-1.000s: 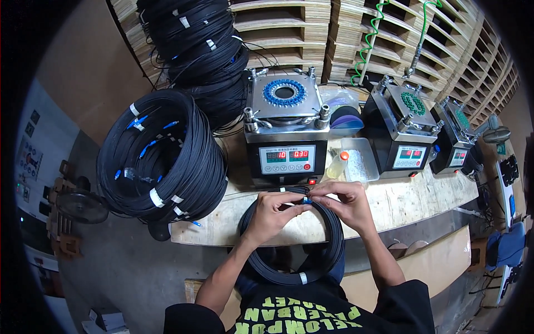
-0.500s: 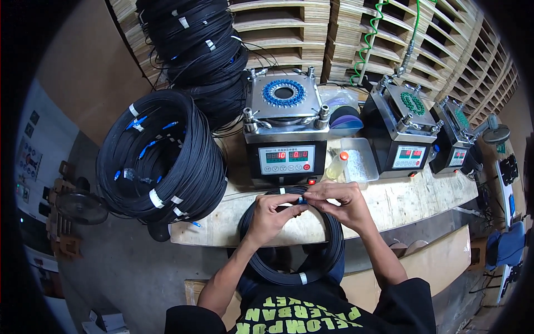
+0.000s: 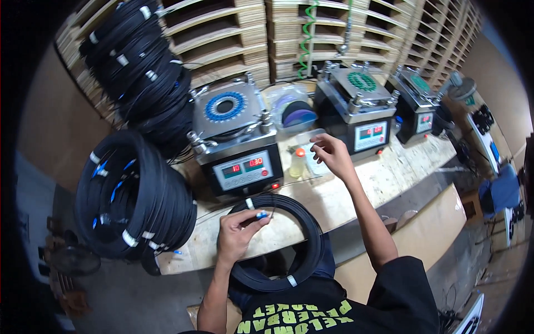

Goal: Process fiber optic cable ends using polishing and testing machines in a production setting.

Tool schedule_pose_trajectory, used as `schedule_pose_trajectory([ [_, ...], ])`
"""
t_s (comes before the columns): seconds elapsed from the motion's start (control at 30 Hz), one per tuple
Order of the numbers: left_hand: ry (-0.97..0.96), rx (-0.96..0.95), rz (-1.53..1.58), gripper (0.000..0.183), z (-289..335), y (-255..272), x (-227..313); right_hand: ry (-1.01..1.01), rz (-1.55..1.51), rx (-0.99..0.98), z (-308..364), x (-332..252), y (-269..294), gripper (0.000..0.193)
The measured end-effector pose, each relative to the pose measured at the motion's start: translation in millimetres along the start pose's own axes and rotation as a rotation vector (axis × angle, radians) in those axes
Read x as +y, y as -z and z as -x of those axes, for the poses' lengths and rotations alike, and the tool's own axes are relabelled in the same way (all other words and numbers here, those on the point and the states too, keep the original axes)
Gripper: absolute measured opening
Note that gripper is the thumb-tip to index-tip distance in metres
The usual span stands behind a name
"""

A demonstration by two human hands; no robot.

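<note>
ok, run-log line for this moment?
left hand: pinching blue connector | right hand: open, near translucent tub | black cable coil: partly over table

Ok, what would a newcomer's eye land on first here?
Probably the three machines with glowing red displays along the bench, the left one topped by a blue ring. Then the tall stack of black coils at upper left. In front, the left hand pinches a blue plug at another coil; the right hand is held out beside the bottle.
</note>
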State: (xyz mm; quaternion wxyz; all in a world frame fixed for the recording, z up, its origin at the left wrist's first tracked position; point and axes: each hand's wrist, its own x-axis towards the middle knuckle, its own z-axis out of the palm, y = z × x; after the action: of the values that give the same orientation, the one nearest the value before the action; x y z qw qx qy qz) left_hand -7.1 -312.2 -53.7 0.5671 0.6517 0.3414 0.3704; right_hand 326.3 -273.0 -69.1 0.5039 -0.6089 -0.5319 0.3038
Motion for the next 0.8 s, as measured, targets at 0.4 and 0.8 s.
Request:
schedule_pose_trajectory([
  [0.4, 0.032, -0.01, 0.067, 0.014, 10, 1, -10, -0.02, 0.814, -0.064, -32, 142, -4, 0.02],
  [0.8, 0.045, -0.032, 0.114, 0.016, 8, -2, -14, -0.08, 0.394, -0.124, -33, 121, 18, 0.02],
])
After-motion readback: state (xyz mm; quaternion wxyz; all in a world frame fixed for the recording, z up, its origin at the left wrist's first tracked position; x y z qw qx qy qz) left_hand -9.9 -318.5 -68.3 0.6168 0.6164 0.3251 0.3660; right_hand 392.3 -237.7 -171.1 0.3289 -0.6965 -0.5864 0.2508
